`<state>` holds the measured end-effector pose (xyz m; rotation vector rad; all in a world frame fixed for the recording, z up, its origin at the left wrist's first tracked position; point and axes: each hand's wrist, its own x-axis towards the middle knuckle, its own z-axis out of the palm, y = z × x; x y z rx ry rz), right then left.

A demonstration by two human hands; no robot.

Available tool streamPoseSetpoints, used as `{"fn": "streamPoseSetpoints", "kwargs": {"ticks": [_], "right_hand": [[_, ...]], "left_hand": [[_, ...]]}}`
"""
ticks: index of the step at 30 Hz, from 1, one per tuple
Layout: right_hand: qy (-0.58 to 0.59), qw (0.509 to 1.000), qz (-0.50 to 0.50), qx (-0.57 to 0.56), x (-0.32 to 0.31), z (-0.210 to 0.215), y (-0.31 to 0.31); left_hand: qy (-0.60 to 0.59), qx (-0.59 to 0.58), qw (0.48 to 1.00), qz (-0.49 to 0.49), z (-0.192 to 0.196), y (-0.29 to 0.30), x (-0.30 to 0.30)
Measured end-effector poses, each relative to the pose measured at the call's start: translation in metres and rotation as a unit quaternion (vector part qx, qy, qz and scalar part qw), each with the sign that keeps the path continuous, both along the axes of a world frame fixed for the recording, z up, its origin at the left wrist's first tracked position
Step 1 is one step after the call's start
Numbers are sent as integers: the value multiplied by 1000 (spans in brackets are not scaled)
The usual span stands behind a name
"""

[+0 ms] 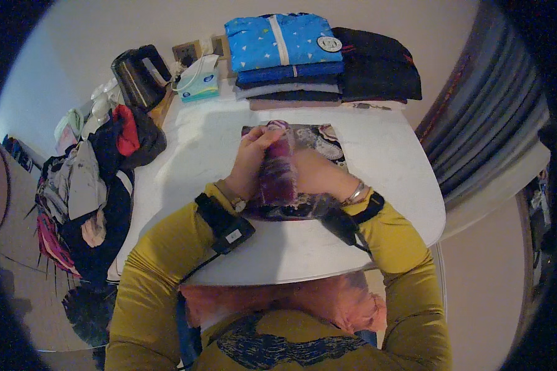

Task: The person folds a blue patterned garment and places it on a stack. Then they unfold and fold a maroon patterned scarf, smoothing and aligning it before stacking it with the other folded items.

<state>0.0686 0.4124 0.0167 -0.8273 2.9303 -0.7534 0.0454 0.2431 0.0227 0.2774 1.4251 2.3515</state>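
Note:
A patterned cloth [319,145] in black, grey and purple lies folded into a rough rectangle on the white table. One purple flap [278,176] of it stands raised in the middle. My left hand [249,159] pinches the upper part of this flap, with thumb and fingers closed on it. On the other side, my right hand [319,175] rests against the cloth; its fingers are blurred and hidden behind the flap, so their grip does not show.
The white table [396,167] carries folded clothes [284,46] at the back, blue on top, beside dark folded garments [380,68]. A tissue pack [199,83] and black kettle [140,77] stand back left. Loose clothes [90,179] heap at the left edge. A grey curtain [495,111] hangs right.

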Motion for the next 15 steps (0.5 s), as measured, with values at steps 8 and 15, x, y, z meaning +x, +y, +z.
{"fn": "streamPoseSetpoints", "kwargs": {"ticks": [8, 15], "right_hand": [[120, 977, -156, -79, 12, 31, 0], [226, 944, -234, 47, 5, 24, 12]], "left_hand": [[258, -117, 959, -1, -4, 0, 5], [147, -44, 986, -72, -11, 3, 0]]}}
